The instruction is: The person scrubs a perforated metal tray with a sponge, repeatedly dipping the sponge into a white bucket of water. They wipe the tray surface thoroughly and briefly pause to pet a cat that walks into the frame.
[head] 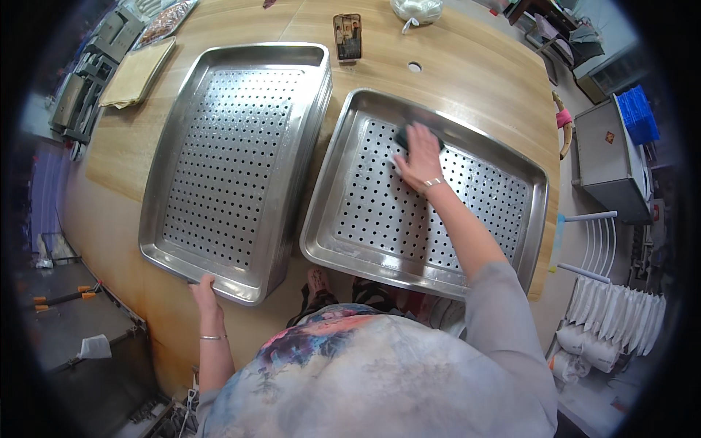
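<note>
My right hand (420,159) lies fingers forward on a dark green scouring pad (401,138), slightly blurred, near the far wall of a perforated stainless steel tray (361,246). Most of the pad is hidden under the fingers. Wet streaks show on this tray's metal. To the left stands a stack of similar trays, the top perforated tray (219,180) dotted with water drops. At the stack's near edge, my left hand (206,295) grips the rim, thumb on top and the other fingers mostly hidden.
Both tray piles rest on a wood-grain table (378,71). Farther back are a propped phone (348,37) and a tied plastic bag (416,10). Folded tan cloths (137,74) lie at the far left. A white rack (597,246) stands right of the table.
</note>
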Demonstrator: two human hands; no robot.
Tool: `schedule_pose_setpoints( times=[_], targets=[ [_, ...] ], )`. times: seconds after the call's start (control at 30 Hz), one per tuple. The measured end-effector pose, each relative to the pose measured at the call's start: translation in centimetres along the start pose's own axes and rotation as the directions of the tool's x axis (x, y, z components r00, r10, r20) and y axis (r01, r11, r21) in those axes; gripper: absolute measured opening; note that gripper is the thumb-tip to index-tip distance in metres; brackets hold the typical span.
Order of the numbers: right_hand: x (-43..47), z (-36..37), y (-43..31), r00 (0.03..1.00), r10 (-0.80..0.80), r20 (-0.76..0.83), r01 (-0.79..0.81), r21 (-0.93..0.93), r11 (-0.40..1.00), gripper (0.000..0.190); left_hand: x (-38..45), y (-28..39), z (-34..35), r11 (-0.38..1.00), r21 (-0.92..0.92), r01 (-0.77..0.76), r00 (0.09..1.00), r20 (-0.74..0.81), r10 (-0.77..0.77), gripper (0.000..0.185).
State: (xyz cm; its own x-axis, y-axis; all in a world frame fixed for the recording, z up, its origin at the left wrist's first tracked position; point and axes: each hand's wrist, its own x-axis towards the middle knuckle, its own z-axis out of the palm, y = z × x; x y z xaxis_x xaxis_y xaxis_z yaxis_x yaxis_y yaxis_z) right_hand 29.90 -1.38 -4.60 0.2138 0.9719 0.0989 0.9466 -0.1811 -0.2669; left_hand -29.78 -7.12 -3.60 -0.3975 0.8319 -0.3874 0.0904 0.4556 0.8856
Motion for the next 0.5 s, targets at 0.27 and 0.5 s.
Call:
schedule_pose_setpoints(
  times=[0.27,0.5],
  targets=[
    [-5.6,3.1,-9.5,0.888,-0.422,0.181,0.386,0.206,0.899,0.08,-5.0,7.5,2.4,0.896,0.238,-0.375,0.888,-0.186,0.421,0.066],
    [-14.5,-5.2,7.7,0.941,0.261,0.217,-0.257,-0.048,0.965,0.076,-11.0,11.3,17.0,0.576,0.045,-0.816,0.519,0.497,0.696,0.064]
  ],
)
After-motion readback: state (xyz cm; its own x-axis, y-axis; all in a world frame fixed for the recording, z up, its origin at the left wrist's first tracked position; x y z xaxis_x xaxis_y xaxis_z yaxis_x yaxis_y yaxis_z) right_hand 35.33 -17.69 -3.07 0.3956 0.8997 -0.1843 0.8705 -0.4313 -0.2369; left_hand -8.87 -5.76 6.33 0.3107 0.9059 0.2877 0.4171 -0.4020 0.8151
